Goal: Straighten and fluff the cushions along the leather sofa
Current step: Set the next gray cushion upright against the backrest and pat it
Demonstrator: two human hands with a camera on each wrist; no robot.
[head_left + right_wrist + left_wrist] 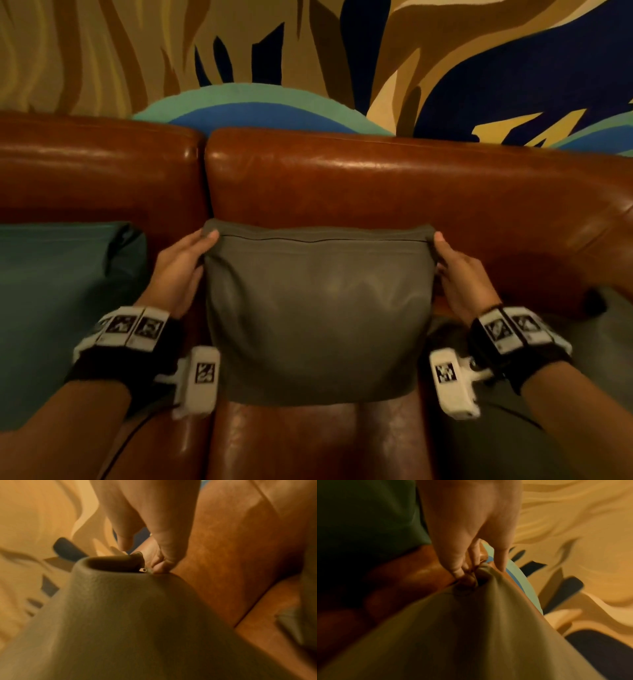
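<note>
You're in a lounge or sitting area, maybe in a café or hotel rather than a plain home. A glossy brown leather sofa (376,178) carries a grey cushion (315,308) and a teal cushion (51,301), and the wall (479,68) behind it bears a bold mural of tan, navy and turquoise shapes.

Both hands (178,270) (462,274) pinched, arms forward
</note>
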